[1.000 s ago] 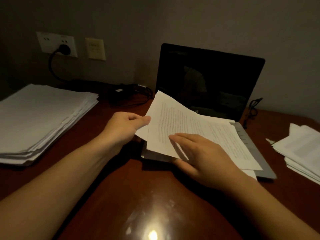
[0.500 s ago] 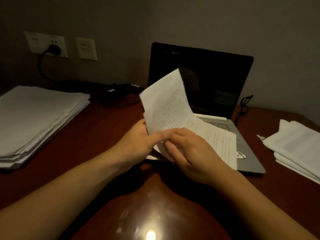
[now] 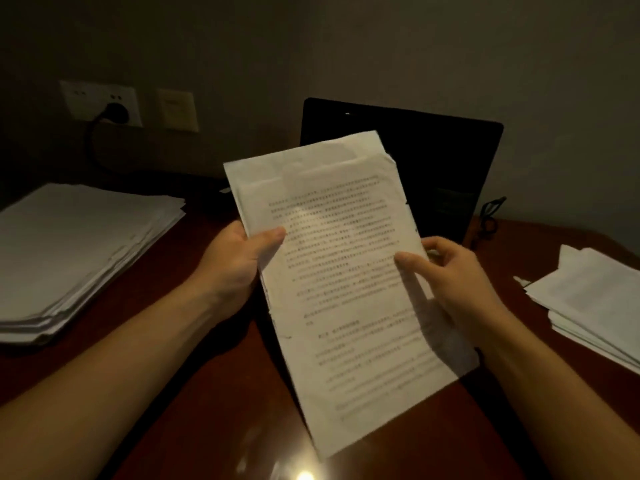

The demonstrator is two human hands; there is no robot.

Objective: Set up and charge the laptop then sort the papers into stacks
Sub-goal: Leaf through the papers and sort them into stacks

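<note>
Over the bench, the left hand pinches one edge of a few papers and the right hand grips the other, tilting the print up, likely for reading before sorting. Beyond lie a left stack and a right stack. Farthest, the open laptop stands dark, seemingly cabled to the wall socket.

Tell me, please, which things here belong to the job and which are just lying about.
Job: held sheets, gripped by left hand and right hand; left stack; right stack; laptop; plug in wall socket.
Just there: beige wall plate; desk.
</note>
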